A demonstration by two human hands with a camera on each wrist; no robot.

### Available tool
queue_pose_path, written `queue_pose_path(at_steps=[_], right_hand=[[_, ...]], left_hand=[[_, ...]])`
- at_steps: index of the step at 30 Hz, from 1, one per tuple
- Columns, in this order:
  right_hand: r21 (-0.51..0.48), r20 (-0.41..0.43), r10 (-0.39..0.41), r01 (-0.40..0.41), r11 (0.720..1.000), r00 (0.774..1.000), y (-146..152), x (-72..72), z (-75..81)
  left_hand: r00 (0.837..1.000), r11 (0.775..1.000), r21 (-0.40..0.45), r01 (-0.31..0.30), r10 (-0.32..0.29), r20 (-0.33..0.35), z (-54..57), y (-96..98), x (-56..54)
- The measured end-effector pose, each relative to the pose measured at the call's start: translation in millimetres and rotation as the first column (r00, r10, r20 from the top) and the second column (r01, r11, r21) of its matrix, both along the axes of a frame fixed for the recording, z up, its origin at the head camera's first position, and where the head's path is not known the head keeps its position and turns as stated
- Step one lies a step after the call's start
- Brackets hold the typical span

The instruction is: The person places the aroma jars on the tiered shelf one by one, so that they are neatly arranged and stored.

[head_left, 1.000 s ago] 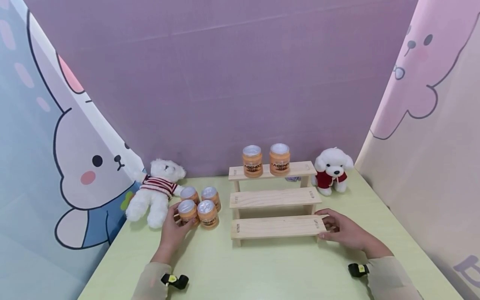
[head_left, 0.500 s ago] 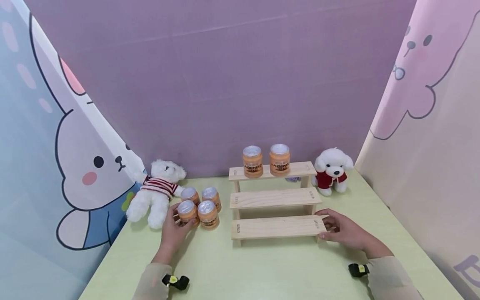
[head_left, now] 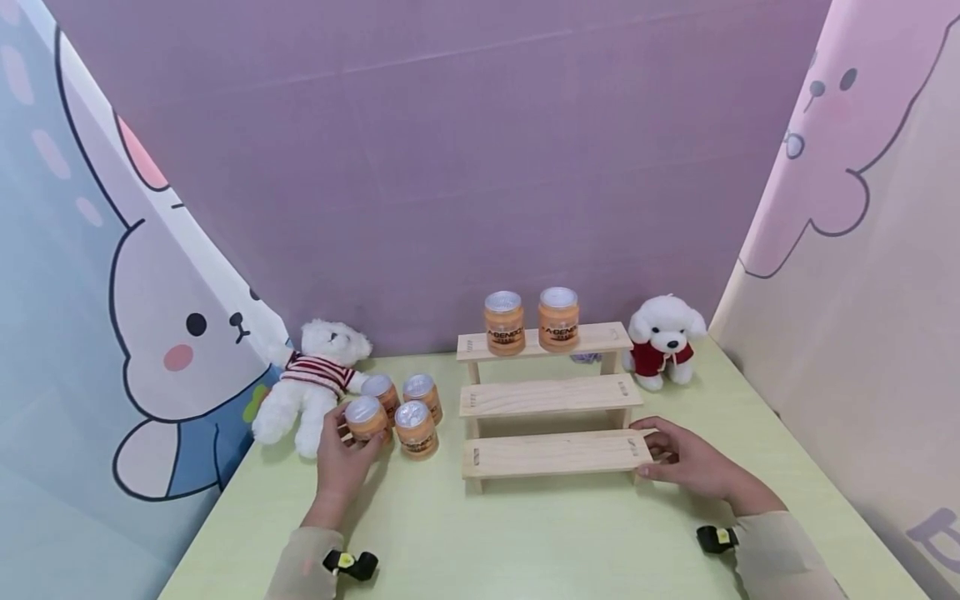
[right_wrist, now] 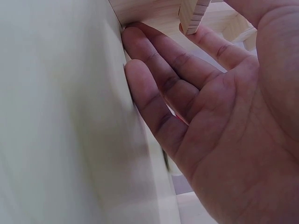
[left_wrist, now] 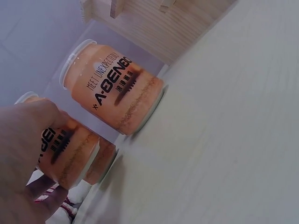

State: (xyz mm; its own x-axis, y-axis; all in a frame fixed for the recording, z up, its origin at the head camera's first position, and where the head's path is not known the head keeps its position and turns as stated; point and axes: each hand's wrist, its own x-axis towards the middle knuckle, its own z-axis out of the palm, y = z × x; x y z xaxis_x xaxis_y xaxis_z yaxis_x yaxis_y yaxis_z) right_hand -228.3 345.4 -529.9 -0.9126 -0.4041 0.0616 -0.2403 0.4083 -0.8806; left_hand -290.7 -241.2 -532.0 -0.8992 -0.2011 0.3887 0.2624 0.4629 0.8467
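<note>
My left hand [head_left: 342, 462] grips an orange jar [head_left: 366, 419] with a silvery lid, thumb on its near side and fingers behind. Its lettered side [left_wrist: 70, 151] shows in the left wrist view, the base slightly tilted and off the table. Right beside it stands another orange jar [head_left: 416, 432], with two more behind. My right hand [head_left: 690, 462] holds the right end of the lowest step of a three-step wooden rack [head_left: 555, 454], thumb in front and index finger at the back edge. The other fingers [right_wrist: 145, 81] of that hand extend low near the tabletop in the right wrist view.
Two orange jars [head_left: 532, 323] stand on the rack's top step. A white teddy bear [head_left: 311, 383] in a striped sweater lies left of the jars. A white toy dog [head_left: 665, 342] in red sits right of the rack. A purple backdrop [head_left: 487, 167] closes the rear.
The left hand has lifted its jar a little and shifted it left, away from the neighbouring jar. My right hand and the rack stay where they were.
</note>
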Motion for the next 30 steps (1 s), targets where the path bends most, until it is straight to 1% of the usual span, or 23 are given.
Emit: queue_pose_path(at_steps=[8, 16, 22, 30], right_hand=[[-0.011, 0.01, 0.019, -0.019, 1.0, 1.0, -0.6, 1.4, 4.1], [-0.003, 0.023, 0.014, -0.014, 1.0, 1.0, -1.3, -1.9, 0.6], [-0.001, 0.035, 0.01, -0.01, 1.0, 0.999, -1.2, -1.3, -0.6], [0.012, 0.019, 0.0, 0.0, 1.0, 1.0, -0.2, -0.1, -0.7]], left_hand=[[0.997, 1.0, 0.008, -0.021, 0.022, -0.078, 8.8, 2.8, 2.0], [0.984, 0.999, 0.009, -0.046, 0.047, -0.17, 18.6, 4.7, 2.0], [0.976, 0.999, -0.005, -0.046, 0.044, -0.211, 27.7, 8.0, 4.0], [0.969, 0.999, -0.016, -0.036, 0.031, -0.245, 39.8, 14.0, 7.5]])
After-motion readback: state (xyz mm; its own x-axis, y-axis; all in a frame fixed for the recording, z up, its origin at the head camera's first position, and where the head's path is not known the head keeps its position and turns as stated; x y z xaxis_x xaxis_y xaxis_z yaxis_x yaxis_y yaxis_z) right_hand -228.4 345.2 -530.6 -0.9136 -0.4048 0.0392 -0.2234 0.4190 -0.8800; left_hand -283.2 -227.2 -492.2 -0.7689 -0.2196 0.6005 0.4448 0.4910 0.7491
